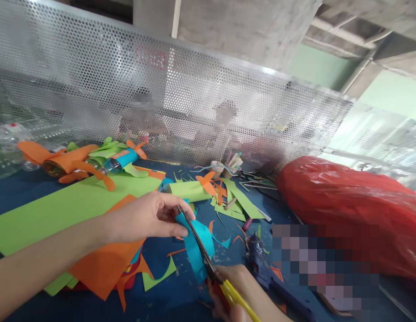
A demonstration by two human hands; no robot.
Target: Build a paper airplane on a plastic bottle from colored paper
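My left hand (161,217) pinches the top end of a blue piece of paper (194,257) between thumb and fingers. In my right hand (243,286) is a pair of scissors (228,293) with yellow and red handles. Their dark blades lie along the blue paper, with the tips close to my left fingertips. Beneath my left forearm are an orange sheet (107,255) and a large light green sheet (60,210). Paper offcuts are scattered under and around both hands, including a curved green scrap (161,273).
Paper-wrapped bottles with propeller shapes (123,160) lie at the back left. A green-wrapped bottle (189,191) sits mid-table. A dark blue glue gun (271,277) rests right of my right hand, before a large red plastic bag (348,210). Perforated metal panels (194,89) stand behind.
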